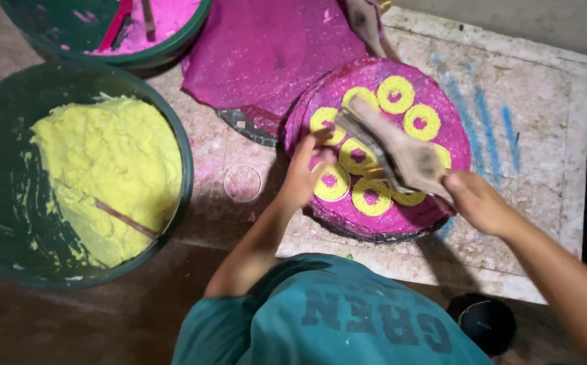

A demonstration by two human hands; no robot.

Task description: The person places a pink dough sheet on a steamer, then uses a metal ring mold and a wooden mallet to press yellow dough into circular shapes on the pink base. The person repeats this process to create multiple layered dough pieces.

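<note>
Over the round magenta tray, the right hand closes its grip on a flat scraper, angled across the yellow rings. The left hand, fingers curled, pinches one ring's edge, seemingly steadying it. Left of the tray, a green tub holds yellow paste on the table.

Camera: one, head-worn.
I see steeply down from above my hands onto the worktop, close range; no second view overlaps.
</note>
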